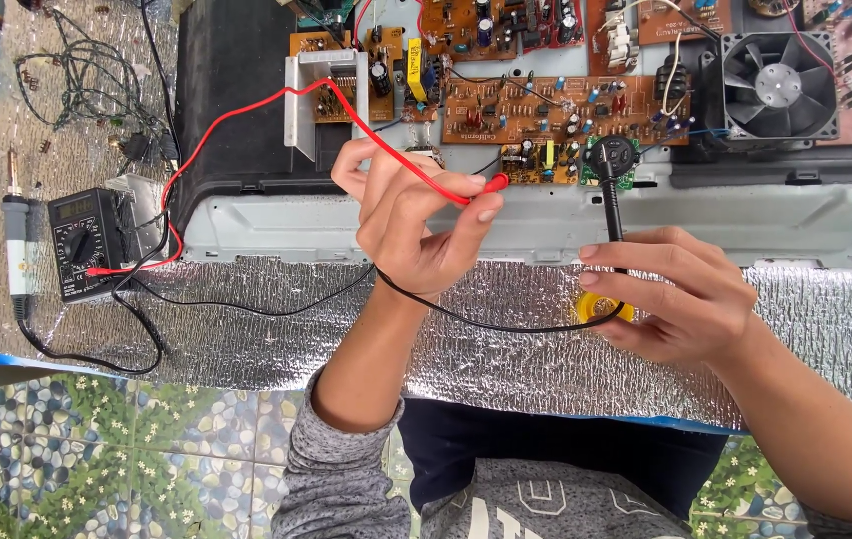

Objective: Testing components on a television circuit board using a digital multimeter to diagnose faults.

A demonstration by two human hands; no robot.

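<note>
Red probe [495, 184] in left hand [416, 225] grip, black probe [613, 215] in right hand [680, 294].

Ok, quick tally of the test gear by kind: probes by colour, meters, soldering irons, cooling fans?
Red probe: 1, red probe pinched in the left hand
Black probe: 1, black probe held by the right hand
Multimeter: 1, black multimeter
Soldering iron: 1, soldering iron
Cooling fan: 1, cooling fan
Total: 5
</note>
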